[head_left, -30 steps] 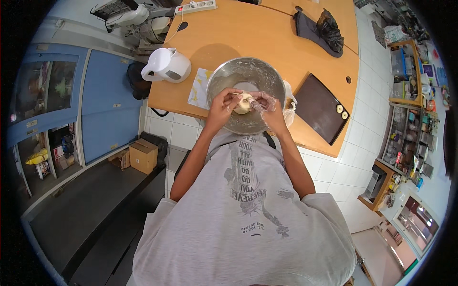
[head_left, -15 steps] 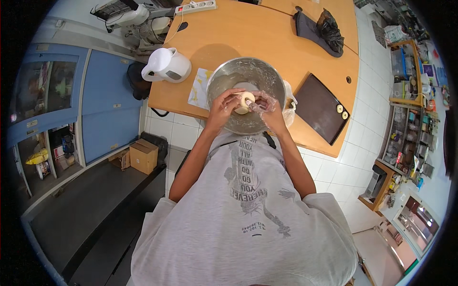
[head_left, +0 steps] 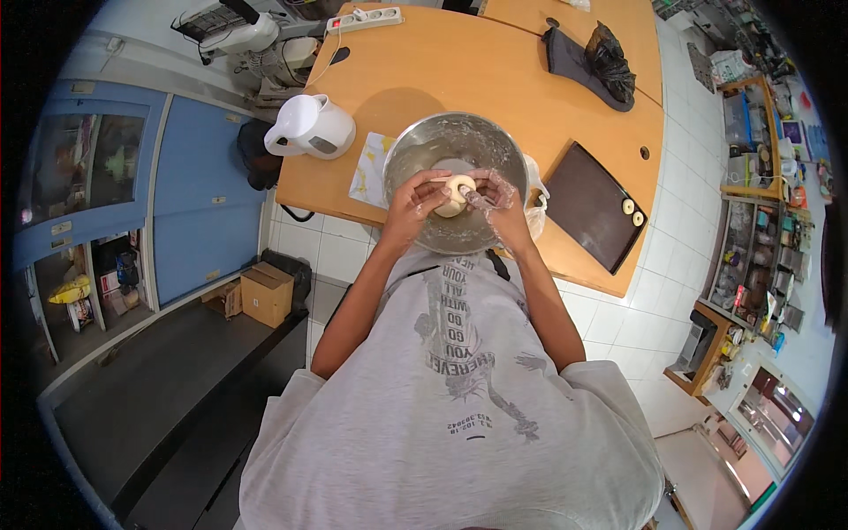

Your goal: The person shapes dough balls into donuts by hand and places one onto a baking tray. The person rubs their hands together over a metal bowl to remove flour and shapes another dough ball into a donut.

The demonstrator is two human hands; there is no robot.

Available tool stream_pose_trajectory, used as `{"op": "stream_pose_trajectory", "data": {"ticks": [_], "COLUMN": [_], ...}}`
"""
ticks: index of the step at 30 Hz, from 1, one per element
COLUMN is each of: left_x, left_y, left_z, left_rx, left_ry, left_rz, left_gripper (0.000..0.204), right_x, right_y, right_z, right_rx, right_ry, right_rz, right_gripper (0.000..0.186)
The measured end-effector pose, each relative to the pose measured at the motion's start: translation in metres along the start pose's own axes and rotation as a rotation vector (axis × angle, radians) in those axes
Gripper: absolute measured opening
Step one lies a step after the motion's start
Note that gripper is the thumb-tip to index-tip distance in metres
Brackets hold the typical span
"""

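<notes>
A pale dough ring [head_left: 461, 184] is held between my two hands inside a large steel bowl [head_left: 455, 134], its inner wall smeared white. My left hand [head_left: 414, 207] grips the ring from the left with curled fingers. My right hand [head_left: 500, 208], flecked with dough, holds it from the right, a fingertip at the hole. Below the ring, the bowl's bottom is partly hidden by both hands. To the right of the bowl, a dark baking tray [head_left: 587, 208] carries two small dough rings [head_left: 632, 212].
A white kettle [head_left: 314, 132] and a yellow-marked sheet [head_left: 362, 181] are left of the bowl. A plastic bag [head_left: 535, 212] lies beside it. A power strip [head_left: 363, 19] and a black bag [head_left: 609, 66] sit farther back on the wooden table [head_left: 450, 53]. Blue cupboards [head_left: 199, 194] stand left.
The dough ring has turned between my fingers, so its hole shows more clearly. My hands stay over the bowl, and the table appears slightly lower in the picture.
</notes>
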State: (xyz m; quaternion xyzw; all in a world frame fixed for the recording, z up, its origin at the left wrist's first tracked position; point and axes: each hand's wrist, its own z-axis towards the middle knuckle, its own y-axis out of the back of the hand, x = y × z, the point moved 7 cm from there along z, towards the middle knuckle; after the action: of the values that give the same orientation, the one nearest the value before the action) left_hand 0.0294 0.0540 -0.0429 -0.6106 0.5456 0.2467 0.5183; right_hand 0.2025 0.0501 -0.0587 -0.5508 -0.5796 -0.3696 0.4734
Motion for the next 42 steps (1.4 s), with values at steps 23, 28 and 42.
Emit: {"op": "stream_pose_trajectory", "data": {"ticks": [23,28,42], "left_x": [-0.014,-0.008,-0.013], "left_y": [-0.001,0.001,0.001], "left_z": [0.001,0.001,0.001], "left_rx": [0.103,0.106,0.010], "left_ry": [-0.097,-0.091,-0.128], "left_rz": [0.357,0.336,0.227], "left_gripper": [0.040,0.035,0.024], "right_x": [0.060,0.054,0.028], "right_y": [-0.014,-0.012,-0.013], "right_z": [-0.021,-0.019,-0.010], "right_rx": [-0.030,-0.029,-0.010], "right_ry": [0.375,0.205,0.035], "right_rz": [-0.626,-0.440,-0.065], "right_gripper": [0.027,0.027,0.025]}}
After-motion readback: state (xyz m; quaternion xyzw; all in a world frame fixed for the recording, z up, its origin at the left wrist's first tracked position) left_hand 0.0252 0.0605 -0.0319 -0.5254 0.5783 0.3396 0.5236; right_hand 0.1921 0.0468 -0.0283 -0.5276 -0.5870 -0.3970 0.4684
